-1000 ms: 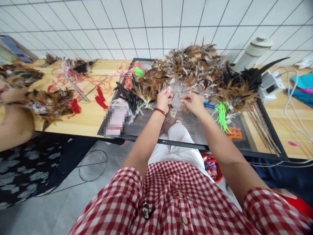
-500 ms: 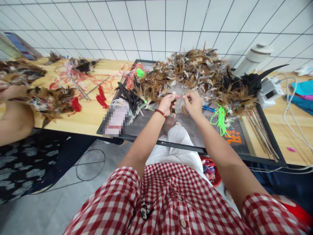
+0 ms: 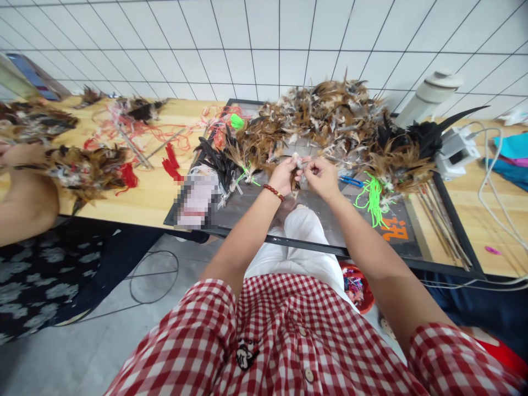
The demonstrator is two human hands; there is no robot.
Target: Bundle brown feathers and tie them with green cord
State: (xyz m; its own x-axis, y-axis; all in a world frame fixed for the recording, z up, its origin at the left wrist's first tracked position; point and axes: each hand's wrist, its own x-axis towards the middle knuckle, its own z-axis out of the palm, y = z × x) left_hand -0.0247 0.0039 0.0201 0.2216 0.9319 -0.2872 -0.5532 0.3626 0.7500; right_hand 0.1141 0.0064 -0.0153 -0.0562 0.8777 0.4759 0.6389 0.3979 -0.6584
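Observation:
My left hand (image 3: 284,177), with a beaded bracelet at the wrist, is closed on a small feather; white fluff shows at its fingertips and a brown tip hangs below. Right beside it, my right hand (image 3: 322,177) pinches close to the left fingertips, and what lies in that pinch is too small to make out. Both hands are over a dark glossy board (image 3: 268,214). Behind them spreads a large heap of brown feathers (image 3: 325,115). Bright green cords (image 3: 373,201) and a blue tool (image 3: 350,181) lie to the right of my right hand.
On the left, a co-worker's arm (image 3: 31,192) reaches to another feather bundle (image 3: 86,170) beside red tassels (image 3: 170,160). A pale bottle (image 3: 429,96), a white charger (image 3: 457,154) with cables and thin sticks (image 3: 443,220) are at right. A red bin (image 3: 358,291) stands below the table.
My right hand has shifted left, and its fingers have come right up to those of my left hand. My left hand has barely moved.

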